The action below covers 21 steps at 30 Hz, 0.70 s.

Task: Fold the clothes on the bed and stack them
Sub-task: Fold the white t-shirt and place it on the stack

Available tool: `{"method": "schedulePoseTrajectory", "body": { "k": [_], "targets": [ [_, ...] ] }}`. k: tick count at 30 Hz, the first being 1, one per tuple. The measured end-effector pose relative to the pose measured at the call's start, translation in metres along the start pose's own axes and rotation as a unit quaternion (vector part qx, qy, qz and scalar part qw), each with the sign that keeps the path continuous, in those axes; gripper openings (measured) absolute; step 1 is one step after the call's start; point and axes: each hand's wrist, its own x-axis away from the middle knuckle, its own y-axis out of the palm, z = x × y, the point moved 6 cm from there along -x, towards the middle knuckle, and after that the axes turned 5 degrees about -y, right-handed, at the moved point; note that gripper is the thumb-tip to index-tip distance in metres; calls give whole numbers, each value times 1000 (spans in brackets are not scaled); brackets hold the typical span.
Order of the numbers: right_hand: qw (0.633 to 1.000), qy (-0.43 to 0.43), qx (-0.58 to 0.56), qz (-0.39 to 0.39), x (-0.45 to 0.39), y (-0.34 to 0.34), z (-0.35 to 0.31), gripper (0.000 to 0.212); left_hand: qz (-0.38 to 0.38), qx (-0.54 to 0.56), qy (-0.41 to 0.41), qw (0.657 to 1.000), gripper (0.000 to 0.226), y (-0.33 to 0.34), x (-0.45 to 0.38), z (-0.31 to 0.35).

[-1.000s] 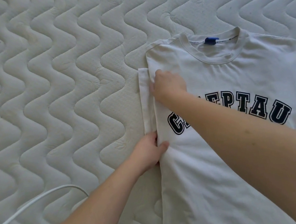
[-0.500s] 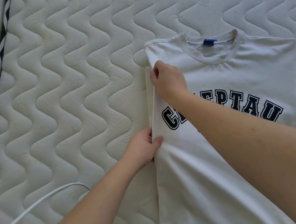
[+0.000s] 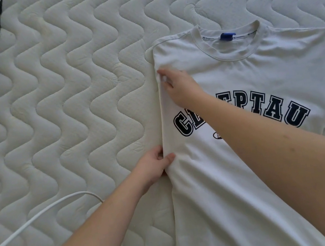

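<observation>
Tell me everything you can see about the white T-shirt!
The T-shirt is white, soft-looking cloth, lying front up on the quilted mattress. It has a ribbed round collar with a blue tag inside, and big dark block letters across the chest, partly hidden by an arm. Its left side is tucked under, making a long straight edge. The left hand pinches that edge lower down; the right hand holds it higher up.
</observation>
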Motion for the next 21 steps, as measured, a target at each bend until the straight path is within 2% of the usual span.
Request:
{"method": "schedulePoseTrajectory", "body": {
  "k": [6, 13, 15, 18, 20, 21],
  "targets": [
    [997, 46, -52, 15, 61, -4, 37, 49, -42, -11, -23, 999, 39, 9, 8, -15],
    [994, 105, -24, 28, 205, -14, 95, 51, -106, -171, -54, 978, 52, 33, 38, -40],
    [989, 140, 6, 54, 256, -22, 114, 51, -110, -210, -69, 969, 54, 42, 49, -61],
    [957, 254, 29, 135, 336, -39, 144, 54, -29, -211, -88, 973, 45, 44, 63, -93],
    [925, 353, 11, 141, 383, -41, 162, 61, 49, -173, -92, 979, 45, 37, 75, -112],
    [906, 404, -3, 129, 405, -39, 172, 66, 60, -153, -96, 982, 45, 36, 82, -123]
  ]
}}
